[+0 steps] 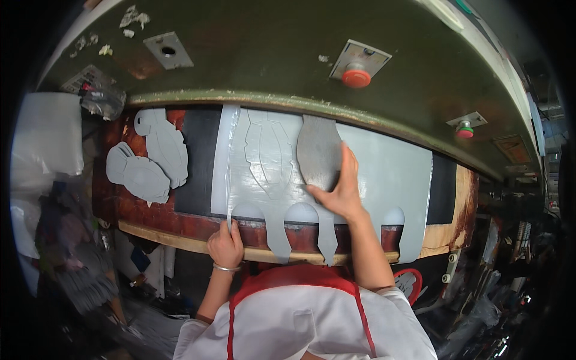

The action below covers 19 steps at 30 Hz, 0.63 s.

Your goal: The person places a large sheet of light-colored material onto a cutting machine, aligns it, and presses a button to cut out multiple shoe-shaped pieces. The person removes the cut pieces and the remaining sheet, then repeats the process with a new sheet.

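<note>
A light grey sheet [378,174] lies over the work board, with cut-out gaps and loose strips along its near edge. On it rests a dark grey, curved cutting die [318,153]. My right hand [345,192] holds the die by its near right side, thumb at the lower edge and fingers along the right. A cut outline [267,150] shows in the sheet to the left of the die. My left hand [226,245] is closed at the sheet's near left corner, pinching its edge.
Stacked grey cut pieces [147,174] lie at the left of the reddish-brown board [135,219]. Just beyond the sheet hangs the green press beam [258,54], bearing a red push button [356,76] and a red-and-green knob [464,129]. Plastic bags [48,132] stand at far left.
</note>
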Available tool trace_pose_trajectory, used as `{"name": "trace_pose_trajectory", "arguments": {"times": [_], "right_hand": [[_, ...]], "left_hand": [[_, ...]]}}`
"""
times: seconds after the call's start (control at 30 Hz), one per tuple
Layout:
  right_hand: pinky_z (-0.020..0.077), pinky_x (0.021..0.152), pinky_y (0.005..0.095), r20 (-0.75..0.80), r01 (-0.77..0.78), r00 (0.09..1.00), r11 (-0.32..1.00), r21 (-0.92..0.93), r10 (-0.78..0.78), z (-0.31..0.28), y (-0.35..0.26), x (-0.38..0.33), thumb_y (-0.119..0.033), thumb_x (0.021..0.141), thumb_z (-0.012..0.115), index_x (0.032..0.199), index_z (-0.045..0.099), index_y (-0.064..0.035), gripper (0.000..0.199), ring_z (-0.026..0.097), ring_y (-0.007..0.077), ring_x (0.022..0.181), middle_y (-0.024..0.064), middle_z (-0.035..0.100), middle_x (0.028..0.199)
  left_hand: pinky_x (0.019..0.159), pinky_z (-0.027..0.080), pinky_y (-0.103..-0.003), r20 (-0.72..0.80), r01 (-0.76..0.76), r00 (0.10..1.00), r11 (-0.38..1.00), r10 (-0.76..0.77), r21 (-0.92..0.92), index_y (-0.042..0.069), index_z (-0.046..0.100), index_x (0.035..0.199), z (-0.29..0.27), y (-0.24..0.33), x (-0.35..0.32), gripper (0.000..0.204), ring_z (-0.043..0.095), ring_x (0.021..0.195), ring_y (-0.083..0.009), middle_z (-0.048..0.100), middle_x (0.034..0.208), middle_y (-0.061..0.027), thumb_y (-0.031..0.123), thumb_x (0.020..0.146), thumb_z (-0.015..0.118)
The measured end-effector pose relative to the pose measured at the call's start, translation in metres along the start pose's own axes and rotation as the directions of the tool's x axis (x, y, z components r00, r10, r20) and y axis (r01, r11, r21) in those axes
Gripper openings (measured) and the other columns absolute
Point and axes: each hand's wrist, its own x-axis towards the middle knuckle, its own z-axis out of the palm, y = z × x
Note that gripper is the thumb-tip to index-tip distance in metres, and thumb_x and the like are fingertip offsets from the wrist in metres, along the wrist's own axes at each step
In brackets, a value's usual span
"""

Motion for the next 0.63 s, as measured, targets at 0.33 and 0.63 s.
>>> {"name": "trace_pose_trajectory", "arguments": {"times": [0.33,0.63], "right_hand": [[0.0084,0.115,0.0465,-0.789,-0.249,0.611,0.93,-0.27,-0.066,-0.164,0.082,0.106,-0.035,0.093,0.053,0.144,-0.001,0.0122,0.087,0.008,0.0422,0.141,0.0336,0.006,0.15],[0.0192,0.113,0.0481,-0.737,-0.06,0.676,0.994,-0.086,-0.023,-0.148,0.086,0.105,-0.057,0.089,0.051,0.147,0.0,0.0046,0.098,0.019,0.0403,0.139,0.0285,0.01,0.152]], "left_hand": [[0.051,0.043,-0.049,-0.096,-0.003,0.995,0.999,0.007,0.037,0.004,0.057,0.08,0.033,0.026,0.121,0.025,0.057,0.054,-0.0387,0.057,0.058,-0.0191,0.026,0.093,0.053],[0.054,0.046,-0.05,-0.08,0.101,0.992,0.992,-0.095,0.072,0.007,0.059,0.09,0.041,0.03,0.175,0.03,0.06,0.057,-0.0406,0.059,0.059,-0.0196,0.037,0.092,0.053]]}}
